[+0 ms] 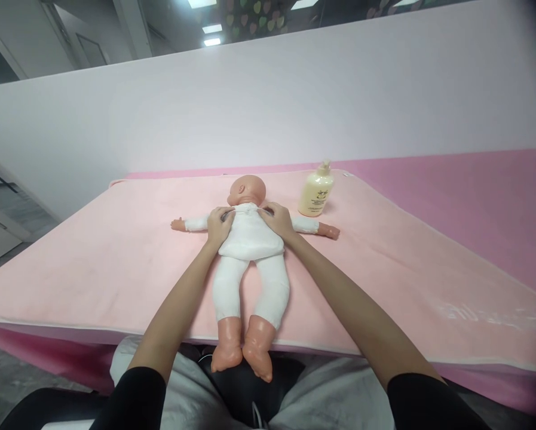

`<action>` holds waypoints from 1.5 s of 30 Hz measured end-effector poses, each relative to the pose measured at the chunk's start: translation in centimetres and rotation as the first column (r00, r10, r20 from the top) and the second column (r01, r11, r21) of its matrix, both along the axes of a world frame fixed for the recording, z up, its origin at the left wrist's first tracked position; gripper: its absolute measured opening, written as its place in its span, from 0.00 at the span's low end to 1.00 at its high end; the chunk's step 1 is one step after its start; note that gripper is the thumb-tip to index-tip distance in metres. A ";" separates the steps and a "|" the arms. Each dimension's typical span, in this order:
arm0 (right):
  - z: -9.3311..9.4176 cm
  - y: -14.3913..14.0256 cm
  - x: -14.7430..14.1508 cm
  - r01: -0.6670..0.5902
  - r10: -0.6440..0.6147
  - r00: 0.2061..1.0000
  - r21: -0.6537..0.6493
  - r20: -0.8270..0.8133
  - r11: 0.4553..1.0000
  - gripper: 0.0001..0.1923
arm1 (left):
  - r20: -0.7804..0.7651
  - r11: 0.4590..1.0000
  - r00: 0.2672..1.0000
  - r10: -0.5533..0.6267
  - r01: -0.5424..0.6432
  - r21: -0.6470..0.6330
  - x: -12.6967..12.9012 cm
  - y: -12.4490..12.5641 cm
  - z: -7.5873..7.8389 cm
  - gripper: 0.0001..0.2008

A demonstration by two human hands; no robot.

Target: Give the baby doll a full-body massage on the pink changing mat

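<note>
- Currently, the doll (250, 239) lies on its back along the middle of the pink mat (115, 251), head away from the person and feet (245, 352) overhanging the near edge; this orientation puts the torso within reach of both arms.
- The left hand (218, 224) rests on the doll's chest at one shoulder, fingers curled over the white garment. The grip is narrow and in contact with the fabric; whether cloth is actually pinched cannot be told.
- The right hand (277, 220) mirrors it on the opposite shoulder, fingers flexed and pressing on the garment near the collar. The symmetrical placement appears to steady the torso from both sides.
- The doll's arms are spread outward, flat on the mat, leaving the chest unobstructed.
- A cream pump bottle (316, 191) stands upright on the mat just beyond the right hand, apart from the doll, close enough to reach.
- The mat covers a desk with a darker pink cover (474, 197).
</note>
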State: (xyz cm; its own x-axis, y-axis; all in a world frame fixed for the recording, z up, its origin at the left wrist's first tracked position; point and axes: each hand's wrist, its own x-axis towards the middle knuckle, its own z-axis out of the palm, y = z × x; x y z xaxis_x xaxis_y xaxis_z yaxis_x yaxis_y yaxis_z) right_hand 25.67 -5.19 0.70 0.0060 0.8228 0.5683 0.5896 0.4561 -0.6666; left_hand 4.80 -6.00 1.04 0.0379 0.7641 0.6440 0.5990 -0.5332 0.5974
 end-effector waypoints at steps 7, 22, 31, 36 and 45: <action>-0.4 0.0 -0.1 0.045 -0.045 0.998 0.007 0.046 0.999 0.11 | -0.062 0.988 0.987 0.151 -0.147 0.056 -0.5 -0.3 -0.3 0.09; -1.1 0.5 0.0 0.040 -0.039 0.999 0.083 -0.007 0.996 0.10 | -0.075 0.989 0.988 0.134 -0.129 0.068 -0.7 -0.1 -0.5 0.09; -1.0 0.5 0.0 0.038 -0.038 0.999 0.076 -0.001 0.996 0.11 | -0.073 0.990 0.989 0.129 -0.125 0.059 -0.7 -0.2 -0.4 0.09; -0.9 0.4 -0.1 0.036 -0.036 0.999 0.073 -0.007 0.997 0.11 | -0.075 0.990 0.989 0.128 -0.123 0.067 -0.7 -0.1 -0.5 0.09; -1.0 0.4 -0.1 0.044 -0.044 0.999 0.071 -0.007 0.997 0.11 | -0.082 0.991 0.989 0.126 -0.120 0.066 -0.8 -0.1 -0.5 0.09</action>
State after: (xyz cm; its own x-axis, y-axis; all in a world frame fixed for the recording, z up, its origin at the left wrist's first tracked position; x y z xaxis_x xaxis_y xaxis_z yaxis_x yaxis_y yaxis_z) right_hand 25.62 -4.79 -0.28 0.0447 0.7793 0.6250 0.6063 0.4761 -0.6370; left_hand 4.03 -6.11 0.53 0.0033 0.7258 0.6879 0.7099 -0.4861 0.5096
